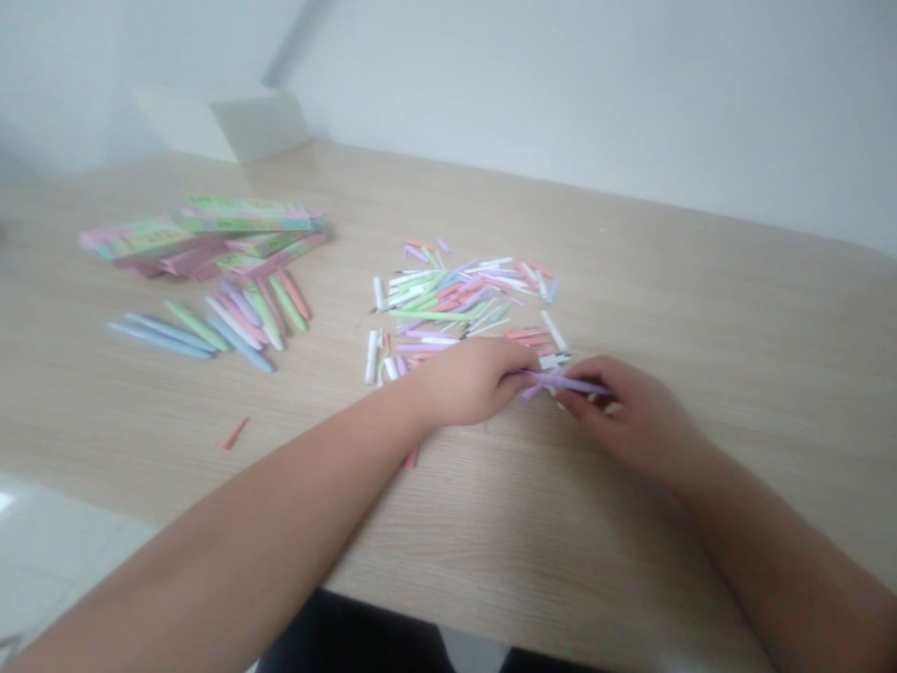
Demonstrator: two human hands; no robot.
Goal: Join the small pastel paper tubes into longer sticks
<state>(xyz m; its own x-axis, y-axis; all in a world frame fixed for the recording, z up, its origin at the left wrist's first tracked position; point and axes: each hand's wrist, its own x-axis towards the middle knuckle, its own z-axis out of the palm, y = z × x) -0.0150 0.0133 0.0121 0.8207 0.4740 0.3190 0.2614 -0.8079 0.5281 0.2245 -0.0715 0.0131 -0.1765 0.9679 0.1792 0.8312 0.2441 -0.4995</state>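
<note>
Left hand (473, 381) closed on near end of slim lilac plastic stick (569, 383); right hand (631, 411) pinches other end, fingers narrow. Stick sits level, just before loose pile of pastel plastic sticks (455, 299) on pale wood-grain table (707, 308) (even two-handed grip suits thin piece).

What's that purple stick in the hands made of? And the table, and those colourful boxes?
The purple stick looks like smooth plastic, going by its even colour and soft shine, though coated paper is possible. The table seems to be wood-look laminate, with fine, regular grain and a flat, satin surface. The boxes look like printed cardboard, with thin, folded edges.
</note>
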